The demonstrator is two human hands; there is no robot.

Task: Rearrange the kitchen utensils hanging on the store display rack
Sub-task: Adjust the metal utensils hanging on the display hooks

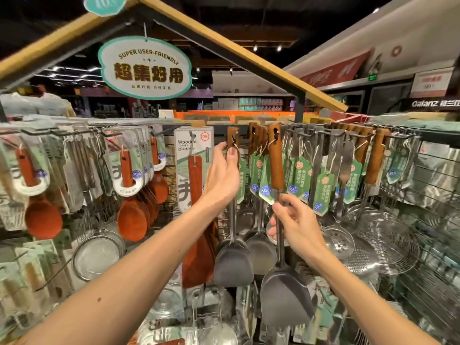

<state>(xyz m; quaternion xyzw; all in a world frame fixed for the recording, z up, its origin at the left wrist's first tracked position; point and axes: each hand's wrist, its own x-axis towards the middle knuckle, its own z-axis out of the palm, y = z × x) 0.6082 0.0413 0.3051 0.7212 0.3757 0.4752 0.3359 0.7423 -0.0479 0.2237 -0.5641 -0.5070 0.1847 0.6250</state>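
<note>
Left hand point(224, 175) curled round hanging spatula point(234, 265) at wooden handle; right hand point(296, 220) grips second spatula point(286, 295) by steel shaft.

A sign point(145, 68) hangs above the display rack point(398, 132). On the rack, wooden spoons point(132, 220) hang at the left, with a mesh strainer point(95, 257) below them. The packaged wooden turner point(195, 185) hangs just left of the left spatula point(233, 267). The right spatula point(286, 297) is in front of a row of others. Skimmers point(341, 240) hang further right.

the wire display rack point(433, 180) holds wooden spoons point(132, 220), a wooden turner point(194, 175), metal turners point(261, 245), skimmers point(341, 242) and, it seems, mesh strainers point(97, 255).
</note>
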